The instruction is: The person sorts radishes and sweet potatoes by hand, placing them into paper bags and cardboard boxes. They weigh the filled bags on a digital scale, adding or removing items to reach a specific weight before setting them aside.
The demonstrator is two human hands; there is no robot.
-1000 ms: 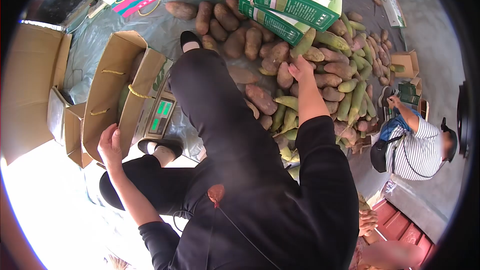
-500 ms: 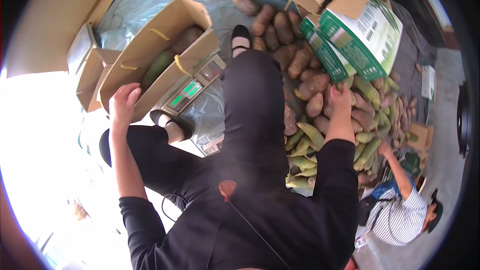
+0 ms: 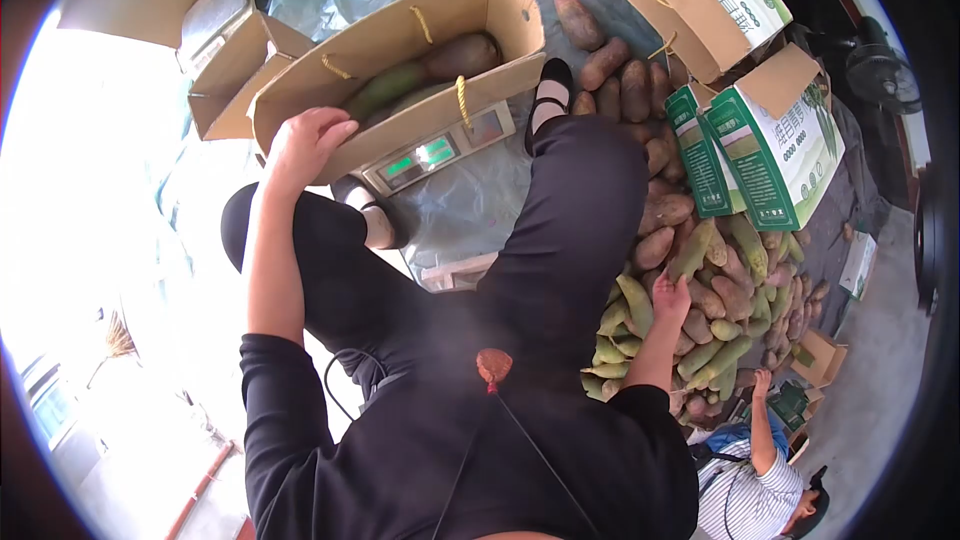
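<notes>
My right hand [image 3: 672, 300] grips the lower end of a long green radish [image 3: 692, 248] over the pile at the right. Around it lie more green radishes [image 3: 722, 362] and reddish-brown, tuber-like vegetables [image 3: 733, 297]. My left hand [image 3: 312, 145] has its fingers curled over the near rim of an open cardboard box [image 3: 400, 145] with yellow rope handles. Inside that box lie a green radish [image 3: 388, 88] and a reddish-brown vegetable [image 3: 460, 57]. The box rests on a scale [image 3: 440, 152] with a lit green display.
Green-and-white printed cartons [image 3: 770, 140] stand beyond the pile, near another open carton [image 3: 675, 15]. A smaller open box [image 3: 235, 90] is at the left. At the lower right, a person in a striped shirt [image 3: 750, 500] reaches toward the pile. Plastic sheeting [image 3: 470, 215] covers the floor.
The camera view has turned, shifting the scene. My right hand has drawn back toward me, and the green radish in it shows more fully. My left hand stays at the box rim.
</notes>
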